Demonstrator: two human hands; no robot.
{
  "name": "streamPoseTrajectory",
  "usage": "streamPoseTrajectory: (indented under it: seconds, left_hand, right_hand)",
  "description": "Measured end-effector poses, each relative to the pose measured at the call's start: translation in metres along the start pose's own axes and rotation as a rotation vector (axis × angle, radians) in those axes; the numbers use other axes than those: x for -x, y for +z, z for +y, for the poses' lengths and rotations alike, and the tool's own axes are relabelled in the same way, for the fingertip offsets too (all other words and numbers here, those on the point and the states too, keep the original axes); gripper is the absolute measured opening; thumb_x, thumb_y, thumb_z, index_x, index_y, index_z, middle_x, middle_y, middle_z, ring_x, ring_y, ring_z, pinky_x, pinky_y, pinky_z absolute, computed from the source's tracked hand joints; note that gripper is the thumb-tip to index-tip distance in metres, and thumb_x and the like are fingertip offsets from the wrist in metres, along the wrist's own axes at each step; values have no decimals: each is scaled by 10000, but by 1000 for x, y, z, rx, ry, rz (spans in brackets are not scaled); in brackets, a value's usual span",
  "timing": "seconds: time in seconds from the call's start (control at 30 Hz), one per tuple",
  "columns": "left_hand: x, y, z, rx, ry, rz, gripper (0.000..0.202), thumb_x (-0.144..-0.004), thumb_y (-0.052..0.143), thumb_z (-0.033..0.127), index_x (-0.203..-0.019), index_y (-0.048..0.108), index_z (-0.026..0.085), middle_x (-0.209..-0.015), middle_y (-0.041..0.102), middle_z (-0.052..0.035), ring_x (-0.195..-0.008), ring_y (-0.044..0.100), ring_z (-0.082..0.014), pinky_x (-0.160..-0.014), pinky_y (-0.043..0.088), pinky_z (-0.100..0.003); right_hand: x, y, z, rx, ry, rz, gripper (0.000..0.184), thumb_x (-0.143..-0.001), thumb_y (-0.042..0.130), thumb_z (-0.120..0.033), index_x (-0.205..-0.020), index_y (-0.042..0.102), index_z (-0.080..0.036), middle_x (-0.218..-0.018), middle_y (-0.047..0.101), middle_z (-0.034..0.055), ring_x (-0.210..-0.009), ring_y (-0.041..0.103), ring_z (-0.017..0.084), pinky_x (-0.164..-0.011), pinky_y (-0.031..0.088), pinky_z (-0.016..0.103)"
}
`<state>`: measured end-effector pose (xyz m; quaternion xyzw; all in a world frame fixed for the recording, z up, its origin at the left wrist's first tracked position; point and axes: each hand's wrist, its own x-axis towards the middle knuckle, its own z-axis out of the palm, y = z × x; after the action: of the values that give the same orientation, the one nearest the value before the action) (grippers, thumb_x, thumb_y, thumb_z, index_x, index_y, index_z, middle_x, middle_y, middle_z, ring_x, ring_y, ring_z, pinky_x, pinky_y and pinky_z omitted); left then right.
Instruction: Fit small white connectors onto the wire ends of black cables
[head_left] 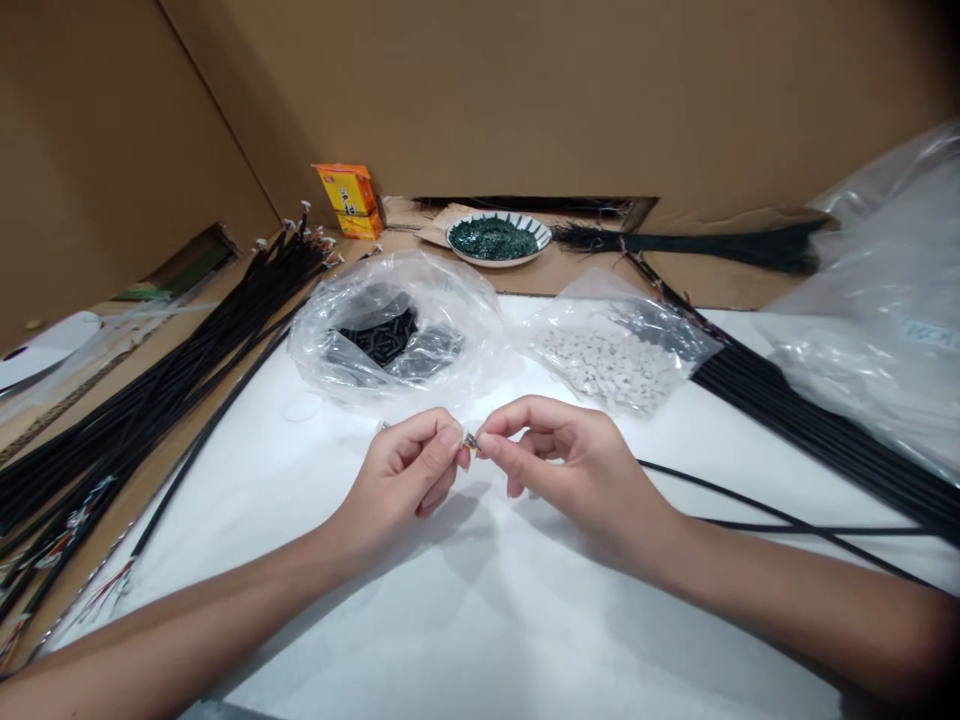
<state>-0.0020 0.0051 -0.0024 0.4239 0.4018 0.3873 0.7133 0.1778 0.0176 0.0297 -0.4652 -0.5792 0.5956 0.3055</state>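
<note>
My left hand (416,465) and my right hand (566,455) meet over the white work surface (465,620), thumbs and fingers pinched. Between the fingertips shows a small cluster of thin wire ends (472,442), dark and orange with a glint of metal. My right fingers grip these wires. What my left fingers pinch is mostly hidden. A black cable (697,480) emerges from behind my right hand and runs to the right. Beyond the hands are a clear bag of black tube pieces (386,338) and a clear bag of small white connectors (607,362).
Black cable bundles lie at left (172,370) and right (810,430). Behind stand an orange-yellow packet (349,202), a plate (540,236) of small green pieces and a bunch of dark strands (735,246). A large plastic bag (885,330) is at right; cardboard walls (525,100) enclose the back.
</note>
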Motion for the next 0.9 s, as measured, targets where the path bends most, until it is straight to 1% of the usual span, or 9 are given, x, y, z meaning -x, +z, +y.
streamPoseTrajectory:
  seconds: [0.17, 0.3, 0.4, 0.47, 0.53, 0.6, 0.67, 0.8, 0.9]
  left_hand:
    - [0, 0, 0, 3, -12, 0, 288, -900, 503, 386, -734, 520, 151, -435, 317, 74, -391, 271, -11, -391, 218, -124]
    - [0, 0, 0, 9, -13, 5, 284, -902, 503, 379, -734, 524, 150, -435, 323, 72, -392, 276, -12, -391, 233, -121]
    - [0, 1, 2, 18, -16, -9, 287, -903, 502, 370, -724, 521, 146, -430, 325, 72, -393, 277, -12, -396, 248, -118]
    - [0, 1, 3, 18, -31, -19, 289, -904, 502, 363, -718, 517, 142, -427, 322, 71, -396, 275, -12, -400, 251, -116]
    - [0, 2, 4, 24, -47, -23, 292, -905, 501, 361, -713, 512, 141, -429, 315, 71, -399, 267, -12, -401, 247, -114]
    - [0, 2, 4, 36, -57, -30, 299, -906, 498, 362, -705, 502, 140, -431, 303, 72, -400, 256, -12, -400, 241, -112]
    - [0, 2, 4, 47, -54, -44, 302, -905, 498, 361, -698, 495, 141, -431, 291, 73, -398, 247, -12, -396, 238, -110]
    - [1, 1, 4, 68, -43, -69, 295, -904, 500, 353, -697, 494, 144, -432, 270, 75, -391, 238, -12, -386, 241, -107]
    - [2, 1, 5, 95, -51, -85, 297, -910, 490, 343, -690, 484, 144, -437, 249, 74, -395, 235, -13, -388, 234, -110]
  right_hand:
    - [-1, -1, -3, 125, -126, 1, 97, -848, 609, -213, -917, 673, -193, -853, 682, -38, -603, 575, 40, -597, 474, 167]
    - [-1, -1, -3, 200, -173, 21, 88, -852, 599, -204, -904, 669, -186, -812, 684, -43, -653, 599, 49, -616, 477, 159]
    - [-1, -1, -2, 285, -249, 41, 73, -860, 586, -201, -884, 649, -174, -795, 682, -35, -693, 616, 60, -623, 484, 154]
    - [0, -2, 0, 410, -347, 68, 63, -861, 582, -196, -866, 637, -166, -791, 683, -27, -684, 618, 66, -612, 484, 163]
    - [1, -5, 2, 608, -506, 95, 62, -865, 572, -181, -858, 628, -156, -786, 687, -17, -670, 624, 79, -597, 482, 187]
    - [2, -9, 4, 818, -689, 107, 67, -875, 550, -160, -881, 616, -150, -808, 696, 1, -701, 641, 106, -611, 488, 219]
    - [4, -12, 5, 969, -814, 117, 74, -884, 532, -147, -909, 602, -151, -840, 702, 20, -746, 650, 130, -640, 499, 243]
    - [6, -15, 1, 1092, -912, 121, 73, -890, 527, -150, -894, 600, -144, -852, 703, 44, -735, 646, 146, -636, 509, 258]
    - [6, -15, -3, 1141, -974, 114, 159, -919, 469, -152, -872, 621, -152, -837, 709, 40, -710, 643, 144, -650, 515, 268]
